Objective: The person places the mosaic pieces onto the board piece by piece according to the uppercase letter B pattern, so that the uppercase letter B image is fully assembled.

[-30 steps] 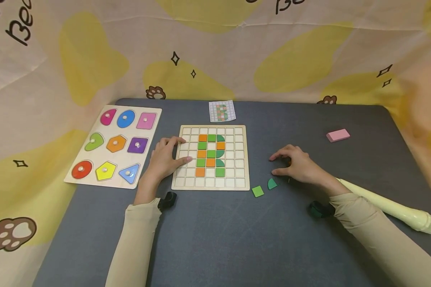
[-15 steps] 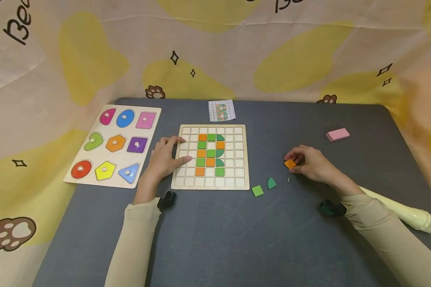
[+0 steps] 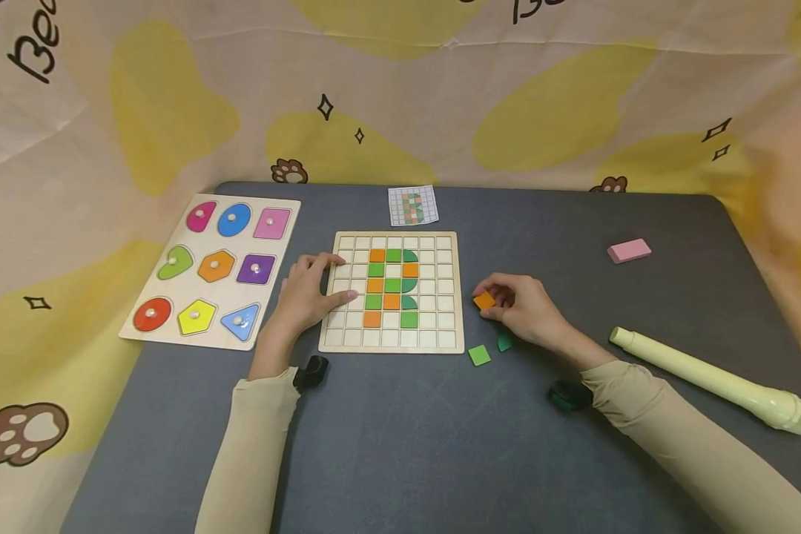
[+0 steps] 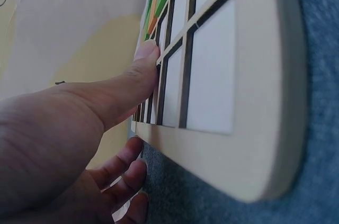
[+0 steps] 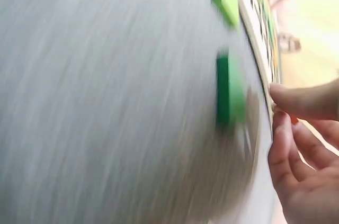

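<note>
Between thumb and fingers my right hand [image 3: 523,305] pinches an orange square tile [image 3: 484,300], just right of the wooden grid board [image 3: 459,297]. My left hand [image 3: 307,291] rests on the board's left edge. In the left wrist view its thumb [image 4: 132,78] lies on the grid while the other fingers stay beside the rim. Orange and green tiles [image 3: 392,286] sit in the grid in a letter-like pattern. A light green square tile [image 3: 479,355] and a dark green rounded tile [image 3: 504,342] lie by the board's lower right corner, the latter partly covered by the right hand.
Behind the board lies a small pattern card [image 3: 413,206]. A shape puzzle board [image 3: 227,271] with knobbed pieces is at the left. On the right are a pink block [image 3: 630,251] and a pale yellow tube [image 3: 714,380], close to the right forearm.
My right hand first reached right and pinched the orange tile off the table, then carried it left toward the grid board. The left hand has stayed in place.
</note>
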Tool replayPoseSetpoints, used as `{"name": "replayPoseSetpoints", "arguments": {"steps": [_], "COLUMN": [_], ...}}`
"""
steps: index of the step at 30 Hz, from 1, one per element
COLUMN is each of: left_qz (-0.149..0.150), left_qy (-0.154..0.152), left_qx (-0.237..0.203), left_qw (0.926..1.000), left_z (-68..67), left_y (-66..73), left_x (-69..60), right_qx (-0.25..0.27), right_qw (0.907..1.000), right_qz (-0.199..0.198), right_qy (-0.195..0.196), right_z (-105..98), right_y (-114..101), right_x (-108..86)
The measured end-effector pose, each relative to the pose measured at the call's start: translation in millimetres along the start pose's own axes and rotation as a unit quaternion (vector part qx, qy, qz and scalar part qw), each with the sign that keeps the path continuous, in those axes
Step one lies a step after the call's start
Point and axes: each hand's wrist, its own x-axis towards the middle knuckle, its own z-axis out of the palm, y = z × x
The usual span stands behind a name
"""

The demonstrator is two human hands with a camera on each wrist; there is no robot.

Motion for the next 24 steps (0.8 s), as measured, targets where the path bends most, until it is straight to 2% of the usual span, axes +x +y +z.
{"name": "replayPoseSetpoints", "arguments": {"steps": [4,12,24], "left_qz": [0.001,0.001,0.003], "left_qy": [-0.001,-0.001,0.001], "left_qx": [0.002,0.0,-0.003], "left_qw": [1.0,1.0,1.0], "left_z": [0.1,0.4,0.2], "left_y": [-0.4,-1.1,-1.0], "left_x": [-0.2,0.2,-1.2], "right_qx": [0.034,0.075,0.1], "right_qw": [0.9994,0.9966,0.9928], "right_qz": [-0.007,-0.02,-0.045], "right_qy": [0.008,-0.026,-0.048], "right_z": [20.3,55.4,85.2], "right_y": [-19.5,-44.8,-65.4], "right_x": [5.8,10.0,14.3]}}
